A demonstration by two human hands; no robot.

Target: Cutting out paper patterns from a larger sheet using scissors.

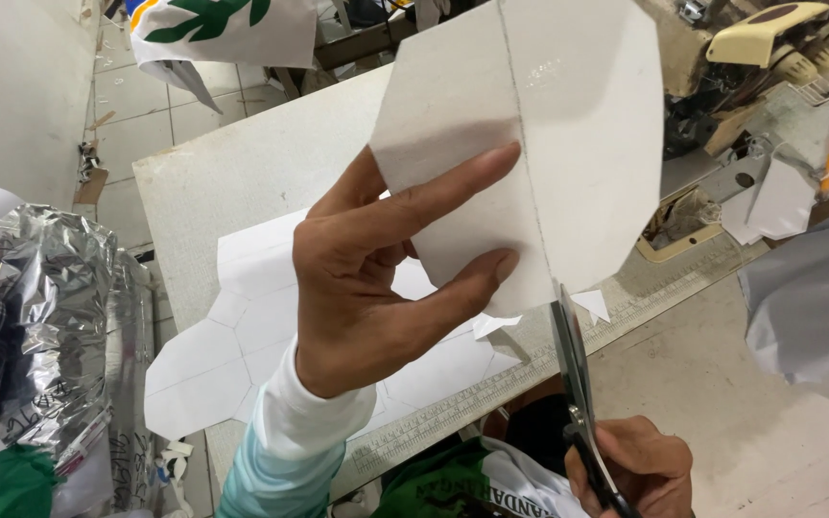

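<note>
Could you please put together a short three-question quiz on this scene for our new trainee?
1. True or false: the left hand holds the white fabric piece up off the table.
2. Which tool does the right hand hold: (a) pencil, (b) scissors, (c) ruler?
3. Where do the scissors meet the fabric piece?

Key
1. True: thumb and fingers pinch it in the air.
2. b.
3. At its lower edge, in line with the stitched line running down the piece.

The left hand (376, 278) is raised above the table (242, 173), fingers spread in a pinch (sleeve to the wrist). The right hand (630, 470), below the table's near edge, is curled closed.
</note>
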